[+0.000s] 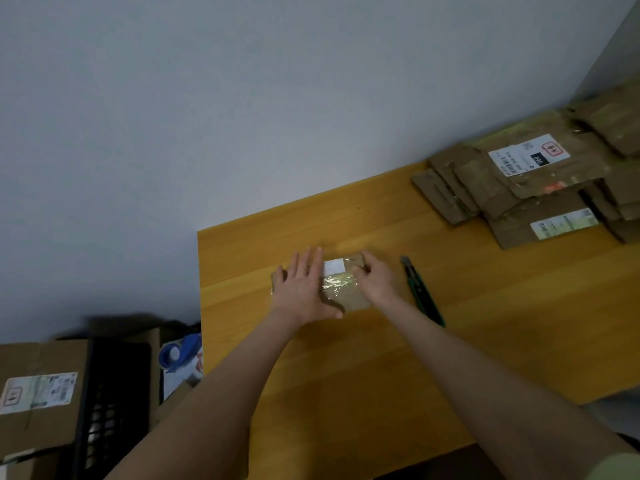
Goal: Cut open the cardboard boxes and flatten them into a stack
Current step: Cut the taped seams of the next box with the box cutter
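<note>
Many flat boxes (519, 188) sit stacked. Left hand (301, 289) presses flat on a small box (341, 289); right hand (375, 278) seems to pinch its edge. Another box (38, 393) waits.

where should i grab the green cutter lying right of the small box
Pinch the green cutter across its long handle near the middle, coming straight down from above with the right hand. It lies flat on the table, its sides clear, metal tip pointing away.

The head camera looks forward and down (wide-angle, close) over the table (485, 306).
</note>
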The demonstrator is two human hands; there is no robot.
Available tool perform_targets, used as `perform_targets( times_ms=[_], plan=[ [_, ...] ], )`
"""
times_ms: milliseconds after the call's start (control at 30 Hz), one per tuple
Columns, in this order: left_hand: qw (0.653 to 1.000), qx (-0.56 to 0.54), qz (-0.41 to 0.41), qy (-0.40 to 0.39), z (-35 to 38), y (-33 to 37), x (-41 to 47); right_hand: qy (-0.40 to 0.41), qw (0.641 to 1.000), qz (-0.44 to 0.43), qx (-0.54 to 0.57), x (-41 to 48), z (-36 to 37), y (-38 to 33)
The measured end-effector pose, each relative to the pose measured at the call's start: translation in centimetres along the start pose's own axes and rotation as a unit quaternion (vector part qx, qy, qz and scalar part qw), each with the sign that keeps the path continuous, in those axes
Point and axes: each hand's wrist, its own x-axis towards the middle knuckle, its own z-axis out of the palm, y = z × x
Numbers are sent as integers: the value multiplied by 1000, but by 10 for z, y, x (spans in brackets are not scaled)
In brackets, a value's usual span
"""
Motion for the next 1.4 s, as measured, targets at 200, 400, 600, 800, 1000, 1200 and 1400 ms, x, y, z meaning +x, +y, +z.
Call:
perform_targets(
  times_ms=[200,400,600,800,1000,1200,1400],
  plan=[
    [995,90,9,-45,0,12,19,80,970,92,-211,-2,-23,57],
    [992,115,35,-32,17,14,15,45,940,157,-300,-2,-17,88],
    [991,120,52,-34,14,-4,21,14,958,161,-235,-3,-6,83],
    [993,62,41,-91,11,-31,16,-54,996,35,56,-26,10,49],
    [996,19,39,-84,15,-33,17,-37,999,-5,-15,-52,-3,44],
    [996,12,37,-80,17,-33,16,-37,993,-28,-108,-64,-13,51],
    [996,1,40,-76,19,-34,16,-29,994,-52,-94,-69,-13,51]
  ],
)
